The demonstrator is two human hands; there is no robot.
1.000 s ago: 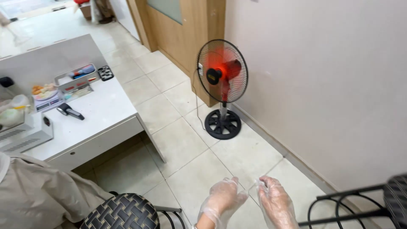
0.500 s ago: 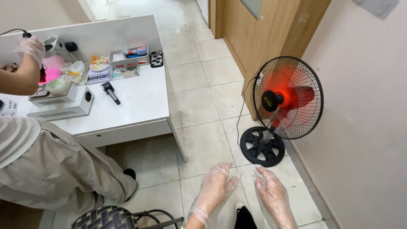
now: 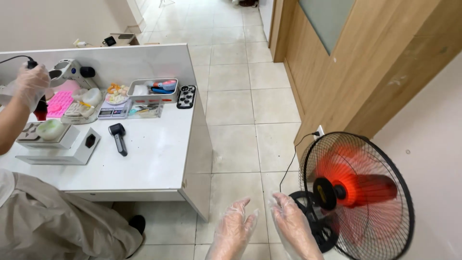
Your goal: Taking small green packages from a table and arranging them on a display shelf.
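While fan [image 3: 356, 192] spins, white desk [image 3: 154, 159] left

White table [image 3: 159, 159]: black handheld tool [image 3: 118, 137], scale [image 3: 111, 112], tray [image 3: 153, 90].

Both hands low in head view, side by side, just left of standing fan [image 3: 358, 192]. Left hand [image 3: 233, 231] was open, palm down, fingers loosely spread, tips pointing up-frame, thin clear disposable glove on. Right hand [image 3: 293, 228] was open too, same glove, fingers together, nearest fan's grille, apart from it. Hands near each other, not touching. Neither held anything. Wrists and forearms cut off at bottom edge.
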